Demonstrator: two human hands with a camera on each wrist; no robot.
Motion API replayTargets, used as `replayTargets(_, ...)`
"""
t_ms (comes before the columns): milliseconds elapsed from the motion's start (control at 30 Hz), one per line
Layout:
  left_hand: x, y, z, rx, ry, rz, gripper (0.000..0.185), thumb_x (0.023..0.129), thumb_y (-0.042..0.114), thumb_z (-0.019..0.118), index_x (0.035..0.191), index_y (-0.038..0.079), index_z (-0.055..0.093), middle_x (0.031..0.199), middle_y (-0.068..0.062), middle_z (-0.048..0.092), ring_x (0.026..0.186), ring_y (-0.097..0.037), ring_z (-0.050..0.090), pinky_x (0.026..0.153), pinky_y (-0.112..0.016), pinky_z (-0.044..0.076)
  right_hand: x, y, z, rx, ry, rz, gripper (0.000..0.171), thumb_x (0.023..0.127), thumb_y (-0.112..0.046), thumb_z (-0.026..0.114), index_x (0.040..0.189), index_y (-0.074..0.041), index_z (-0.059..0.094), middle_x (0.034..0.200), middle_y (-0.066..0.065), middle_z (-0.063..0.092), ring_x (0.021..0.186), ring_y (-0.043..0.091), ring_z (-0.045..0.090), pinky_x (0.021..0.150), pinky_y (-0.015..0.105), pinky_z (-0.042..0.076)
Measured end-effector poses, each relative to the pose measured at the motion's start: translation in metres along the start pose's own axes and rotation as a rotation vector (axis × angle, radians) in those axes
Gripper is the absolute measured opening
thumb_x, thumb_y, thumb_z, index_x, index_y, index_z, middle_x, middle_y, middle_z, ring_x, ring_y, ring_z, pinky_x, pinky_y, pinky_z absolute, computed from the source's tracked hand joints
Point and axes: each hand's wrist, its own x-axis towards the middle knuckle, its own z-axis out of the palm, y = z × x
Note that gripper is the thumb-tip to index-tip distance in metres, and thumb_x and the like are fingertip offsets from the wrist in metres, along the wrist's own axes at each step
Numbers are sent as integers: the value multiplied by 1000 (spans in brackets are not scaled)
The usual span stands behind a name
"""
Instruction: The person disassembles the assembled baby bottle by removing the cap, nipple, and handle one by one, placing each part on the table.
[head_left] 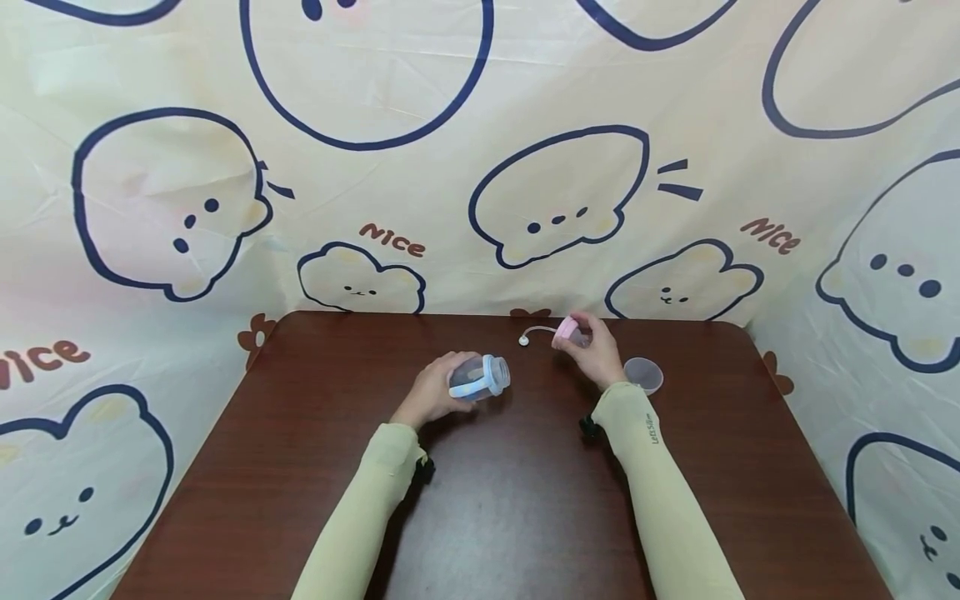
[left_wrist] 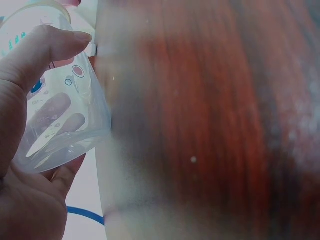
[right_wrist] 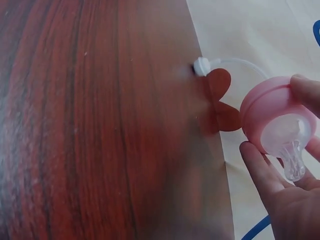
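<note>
In the head view my left hand [head_left: 435, 390] grips a clear baby bottle [head_left: 467, 379] with a pale blue collar and handle. The bottle lies tilted to the right, its uncovered mouth facing my other hand. Up close in the left wrist view, the fingers and thumb wrap round the see-through bottle [left_wrist: 92, 112], which carries printed marks. My right hand [head_left: 600, 354] pinches a pink bottle top [right_wrist: 262, 105] by its rim. A clear teat [right_wrist: 287, 137] points toward the palm, and a thin straw with a white weighted end [right_wrist: 202, 66] sticks out the other side.
A clear cup-like cap [head_left: 643, 375] stands on the brown table [head_left: 487, 508], just right of my right wrist. Behind the table's far edge hangs a cream curtain [head_left: 450, 192] printed with cartoon bears, which also closes in both sides.
</note>
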Motion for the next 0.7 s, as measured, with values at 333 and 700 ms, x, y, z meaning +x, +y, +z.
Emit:
replayTargets(333, 1, 0, 1, 6, 9, 7, 87, 62, 13, 100, 138, 29, 61, 126, -2, 66, 117, -28, 59, 101, -56, 47, -2, 9, -2, -36, -38, 76, 71, 93, -25, 79, 153, -14, 44, 148, 18, 46, 131, 38, 49, 114, 56, 40)
replayTargets(700, 0, -1, 0, 2, 8, 9, 88, 61, 12, 100, 138, 27, 61, 127, -3, 66, 117, -28, 59, 102, -56, 46, -2, 10, 0, -75, -56, 120, 68, 91, -27, 81, 148, -13, 46, 145, 17, 46, 128, 36, 49, 112, 54, 42)
